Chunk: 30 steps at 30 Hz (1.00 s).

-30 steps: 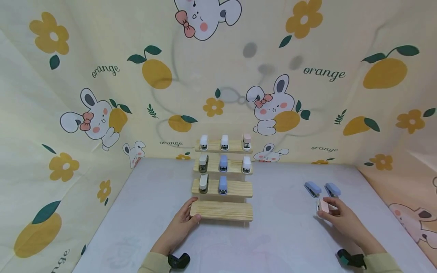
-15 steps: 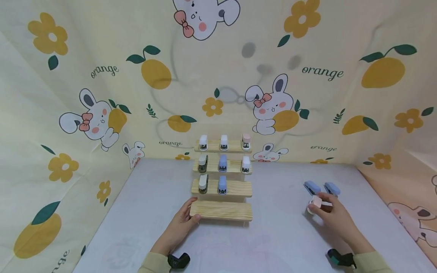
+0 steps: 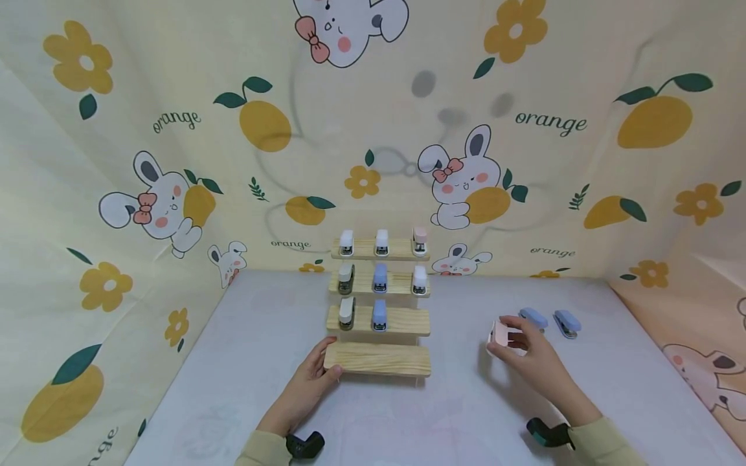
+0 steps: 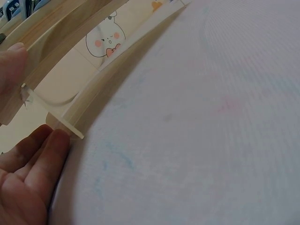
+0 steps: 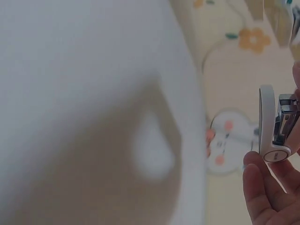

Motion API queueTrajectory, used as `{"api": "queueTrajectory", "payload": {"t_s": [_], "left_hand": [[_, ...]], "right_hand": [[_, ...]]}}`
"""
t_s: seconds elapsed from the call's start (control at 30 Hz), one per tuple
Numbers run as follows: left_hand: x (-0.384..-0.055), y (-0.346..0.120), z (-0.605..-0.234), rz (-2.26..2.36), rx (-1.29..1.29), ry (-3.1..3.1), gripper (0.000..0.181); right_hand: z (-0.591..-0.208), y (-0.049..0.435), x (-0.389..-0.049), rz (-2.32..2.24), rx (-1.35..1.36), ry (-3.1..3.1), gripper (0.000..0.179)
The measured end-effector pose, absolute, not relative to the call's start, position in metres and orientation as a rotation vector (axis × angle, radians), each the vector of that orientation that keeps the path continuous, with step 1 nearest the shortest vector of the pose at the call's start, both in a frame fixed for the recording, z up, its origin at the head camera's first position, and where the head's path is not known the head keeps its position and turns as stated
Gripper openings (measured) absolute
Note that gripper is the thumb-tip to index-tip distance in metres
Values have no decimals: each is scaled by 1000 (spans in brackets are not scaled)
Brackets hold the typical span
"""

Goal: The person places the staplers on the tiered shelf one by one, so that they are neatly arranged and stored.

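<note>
My left hand (image 3: pixel 305 387) holds the left end of the lowest step of a wooden tiered rack (image 3: pixel 379 360), thumb on top. In the left wrist view its fingertips (image 4: pixel 59 140) lie at the rack's clear side support. My right hand (image 3: pixel 533 355) pinches a pink and white mini stapler (image 3: pixel 499 334) above the table, right of the rack. The right wrist view shows this stapler's white base (image 5: pixel 267 117) and metal inner part, with fingers around its end. Small staplers in white, pink, grey and blue stand on the upper three steps; the lowest step is bare.
Two blue staplers (image 3: pixel 533 318) (image 3: pixel 567 323) lie on the white table (image 3: pixel 466 414) beyond my right hand. A printed cloth (image 3: pixel 361 116) with rabbits and oranges hangs behind and at both sides. Dark camera mounts (image 3: pixel 305 445) sit on both wrists.
My right hand has lifted the pink stapler from near the two blue ones and carried it left toward the rack. The left hand keeps its place on the lowest step.
</note>
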<state>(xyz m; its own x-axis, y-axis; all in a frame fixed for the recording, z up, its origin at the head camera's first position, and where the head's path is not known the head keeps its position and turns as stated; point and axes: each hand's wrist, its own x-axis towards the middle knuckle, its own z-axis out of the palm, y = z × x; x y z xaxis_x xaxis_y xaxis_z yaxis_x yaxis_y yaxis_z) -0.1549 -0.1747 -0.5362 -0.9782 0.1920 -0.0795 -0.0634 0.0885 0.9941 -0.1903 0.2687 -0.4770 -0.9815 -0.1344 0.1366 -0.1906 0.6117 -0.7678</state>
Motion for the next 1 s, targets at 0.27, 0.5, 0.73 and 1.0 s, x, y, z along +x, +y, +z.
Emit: {"api": "queueTrajectory", "payload": {"t_s": [0.27,0.5,0.73,1.0], "left_hand": [[-156,-176,-535,2011,147,2157,69],[-155,-175,-534,2008,135,2154,69],[-154,-173,-533,2014,121,2149,69],[-154,-173,-534,2008,113,2147,70]], "right_hand": [[-462,224,-192,1402,379,-2692,68],[-456,193,-194,1420,420,-2698,67],[-446,170,-194,1444,503,-2661,62],[-444,150,-197,1468,546,-2639,63]]}}
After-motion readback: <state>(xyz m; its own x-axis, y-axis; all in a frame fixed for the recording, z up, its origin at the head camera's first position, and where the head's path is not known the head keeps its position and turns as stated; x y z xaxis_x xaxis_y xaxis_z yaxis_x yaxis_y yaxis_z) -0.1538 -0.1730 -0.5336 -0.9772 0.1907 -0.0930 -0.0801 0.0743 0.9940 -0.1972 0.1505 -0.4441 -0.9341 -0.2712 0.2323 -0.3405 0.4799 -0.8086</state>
